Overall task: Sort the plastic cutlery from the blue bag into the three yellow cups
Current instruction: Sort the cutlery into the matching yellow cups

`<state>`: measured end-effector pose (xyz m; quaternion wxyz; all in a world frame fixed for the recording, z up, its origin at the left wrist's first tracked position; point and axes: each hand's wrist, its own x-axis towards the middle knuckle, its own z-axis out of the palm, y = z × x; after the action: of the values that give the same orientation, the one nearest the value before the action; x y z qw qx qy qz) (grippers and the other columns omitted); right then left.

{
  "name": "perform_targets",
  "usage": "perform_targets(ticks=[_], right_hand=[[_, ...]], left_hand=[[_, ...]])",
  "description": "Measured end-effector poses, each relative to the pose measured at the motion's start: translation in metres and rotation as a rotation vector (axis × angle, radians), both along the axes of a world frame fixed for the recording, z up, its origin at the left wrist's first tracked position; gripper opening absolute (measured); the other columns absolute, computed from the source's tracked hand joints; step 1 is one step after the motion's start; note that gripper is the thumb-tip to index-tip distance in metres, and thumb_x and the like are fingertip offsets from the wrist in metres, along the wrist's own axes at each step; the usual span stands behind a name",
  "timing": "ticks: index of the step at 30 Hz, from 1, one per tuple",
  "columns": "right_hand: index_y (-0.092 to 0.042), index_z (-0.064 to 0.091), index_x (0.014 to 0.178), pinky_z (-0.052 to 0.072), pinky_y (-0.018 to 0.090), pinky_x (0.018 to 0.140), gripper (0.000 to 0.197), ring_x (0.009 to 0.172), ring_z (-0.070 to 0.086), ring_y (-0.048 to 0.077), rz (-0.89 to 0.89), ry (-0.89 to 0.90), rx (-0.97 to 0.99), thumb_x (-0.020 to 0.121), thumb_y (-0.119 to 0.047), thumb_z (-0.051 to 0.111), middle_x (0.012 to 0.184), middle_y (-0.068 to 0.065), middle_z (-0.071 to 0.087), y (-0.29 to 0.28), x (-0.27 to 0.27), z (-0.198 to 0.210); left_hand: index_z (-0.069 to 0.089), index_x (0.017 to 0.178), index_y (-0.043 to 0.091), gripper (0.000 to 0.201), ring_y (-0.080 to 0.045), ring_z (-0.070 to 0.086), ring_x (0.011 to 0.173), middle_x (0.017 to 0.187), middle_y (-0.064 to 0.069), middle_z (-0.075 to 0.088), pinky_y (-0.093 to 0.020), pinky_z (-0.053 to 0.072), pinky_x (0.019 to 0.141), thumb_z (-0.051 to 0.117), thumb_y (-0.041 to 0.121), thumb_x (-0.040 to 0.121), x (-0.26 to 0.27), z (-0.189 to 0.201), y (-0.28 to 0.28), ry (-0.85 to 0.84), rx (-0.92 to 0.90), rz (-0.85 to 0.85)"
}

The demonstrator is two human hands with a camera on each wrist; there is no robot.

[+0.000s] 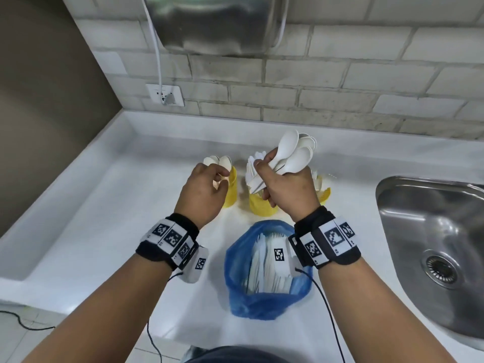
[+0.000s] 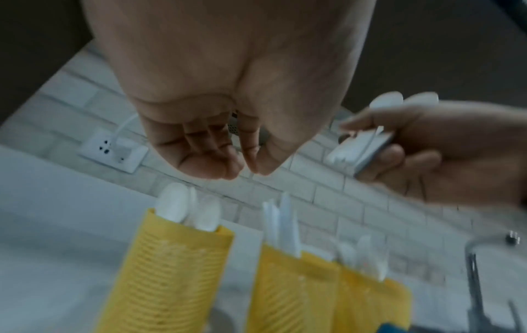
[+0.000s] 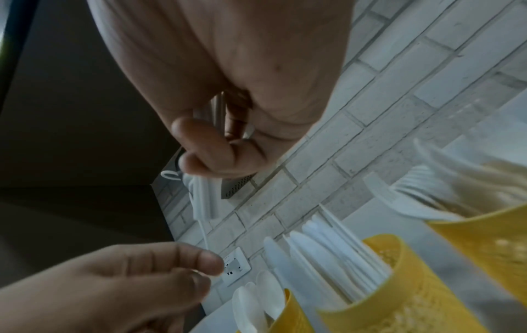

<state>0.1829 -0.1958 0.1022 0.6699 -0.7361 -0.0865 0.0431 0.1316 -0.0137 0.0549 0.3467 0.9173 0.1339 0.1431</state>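
Note:
Three yellow cups stand in a row on the white counter. The left cup (image 1: pixel 231 189) (image 2: pixel 171 270) holds white spoons, the middle cup (image 1: pixel 262 208) (image 3: pixel 399 293) knives, the right cup (image 1: pixel 326 195) (image 3: pixel 490 236) forks. My right hand (image 1: pixel 264 174) (image 3: pixel 216 153) grips a bundle of white spoons (image 1: pixel 296 150) above the middle cup, bowls pointing up. My left hand (image 1: pixel 222 176) (image 2: pixel 245 166) hovers just beside the left cup's spoons, fingers curled, thumb near the index finger, nothing in it. The open blue bag (image 1: pixel 243 302) lies nearer to me, with more white cutlery inside.
A steel sink (image 1: pixel 432 231) is set into the counter on the right. On the brick wall behind are a socket (image 1: pixel 167 94) with a white cord and a steel wall unit (image 1: pixel 217 22). The counter's raised edge runs along the left.

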Motion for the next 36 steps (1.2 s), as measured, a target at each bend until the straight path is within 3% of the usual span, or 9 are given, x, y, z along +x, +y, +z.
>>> perform_targets(ticks=[4, 7, 10, 17, 21, 25, 29, 32, 36], right_hand=[[-0.032, 0.066, 0.066, 0.052, 0.031, 0.051, 0.022, 0.05, 0.068, 0.024, -0.021, -0.018, -0.053, 0.085, -0.027, 0.075, 0.058, 0.0, 0.068, 0.039, 0.009, -0.006], [-0.021, 0.067, 0.068, 0.058, 0.037, 0.049, 0.019, 0.049, 0.069, 0.025, -0.037, 0.006, -0.074, 0.083, -0.028, 0.078, 0.06, 0.004, 0.07, 0.068, 0.016, -0.016], [-0.014, 0.069, 0.071, 0.063, 0.047, 0.06, 0.025, 0.051, 0.07, 0.025, -0.009, 0.017, -0.155, 0.08, -0.036, 0.077, 0.057, 0.006, 0.07, 0.092, 0.024, -0.028], [-0.009, 0.067, 0.066, 0.062, 0.04, 0.062, 0.03, 0.053, 0.069, 0.02, -0.017, -0.011, -0.314, 0.081, -0.034, 0.075, 0.052, 0.005, 0.067, 0.124, 0.031, -0.049], [-0.011, 0.062, 0.06, 0.059, 0.037, 0.059, 0.035, 0.054, 0.067, 0.021, -0.044, -0.055, -0.374, 0.084, -0.033, 0.074, 0.052, 0.003, 0.065, 0.134, 0.032, -0.054], [-0.008, 0.063, 0.064, 0.054, 0.037, 0.059, 0.034, 0.061, 0.066, 0.027, -0.112, -0.103, -0.397, 0.085, -0.033, 0.074, 0.061, 0.009, 0.067, 0.138, 0.033, -0.059], [-0.021, 0.057, 0.065, 0.051, 0.032, 0.061, 0.03, 0.066, 0.066, 0.025, -0.033, -0.105, -0.475, 0.085, -0.034, 0.074, 0.064, 0.002, 0.065, 0.137, 0.031, -0.067], [-0.019, 0.059, 0.081, 0.043, 0.027, 0.064, 0.025, 0.075, 0.064, 0.023, 0.03, -0.152, -0.578, 0.082, -0.037, 0.077, 0.077, 0.001, 0.066, 0.136, 0.032, -0.073], [-0.013, 0.062, 0.108, 0.051, 0.032, 0.079, 0.045, 0.093, 0.063, 0.024, -0.018, -0.156, -0.574, 0.076, -0.039, 0.082, 0.104, 0.007, 0.064, 0.133, 0.03, -0.075]], left_hand=[[0.068, 0.122, 0.025, 0.03, -0.028, 0.061, 0.093, 0.119, -0.007, 0.047, -0.038, 0.053, 0.091, 0.068, 0.02, 0.092, 0.009, -0.019, 0.033, 0.107, 0.209, -0.022], [0.07, 0.122, 0.023, 0.03, -0.032, 0.056, 0.106, 0.12, -0.011, 0.046, -0.042, 0.051, 0.096, 0.069, 0.022, 0.092, 0.015, -0.029, 0.042, 0.142, 0.268, -0.05], [0.075, 0.111, 0.02, 0.019, -0.032, 0.056, 0.106, 0.116, -0.01, 0.046, -0.042, 0.052, 0.093, 0.07, 0.025, 0.093, 0.017, -0.035, 0.047, 0.148, 0.24, -0.074], [0.076, 0.105, 0.018, 0.016, -0.029, 0.058, 0.099, 0.115, -0.01, 0.047, -0.039, 0.052, 0.091, 0.07, 0.026, 0.093, 0.013, -0.044, 0.059, 0.103, 0.196, -0.128], [0.078, 0.106, 0.019, 0.017, -0.024, 0.061, 0.095, 0.116, -0.005, 0.047, -0.026, 0.047, 0.091, 0.073, 0.026, 0.092, 0.011, -0.045, 0.069, 0.12, 0.134, -0.124], [0.078, 0.106, 0.025, 0.016, -0.02, 0.065, 0.086, 0.117, 0.0, 0.047, -0.029, 0.052, 0.088, 0.074, 0.025, 0.091, 0.009, -0.045, 0.073, 0.13, 0.079, -0.131], [0.078, 0.104, 0.026, 0.014, -0.019, 0.064, 0.085, 0.116, 0.002, 0.046, -0.029, 0.052, 0.088, 0.074, 0.025, 0.091, 0.01, -0.047, 0.076, 0.132, 0.057, -0.139], [0.076, 0.101, 0.025, 0.011, -0.019, 0.064, 0.084, 0.114, 0.002, 0.046, -0.029, 0.052, 0.087, 0.075, 0.024, 0.09, 0.01, -0.051, 0.077, 0.119, 0.045, -0.148], [0.076, 0.099, 0.026, 0.01, -0.02, 0.065, 0.083, 0.112, 0.002, 0.046, -0.031, 0.052, 0.086, 0.076, 0.024, 0.089, 0.012, -0.054, 0.079, 0.107, 0.031, -0.152]])
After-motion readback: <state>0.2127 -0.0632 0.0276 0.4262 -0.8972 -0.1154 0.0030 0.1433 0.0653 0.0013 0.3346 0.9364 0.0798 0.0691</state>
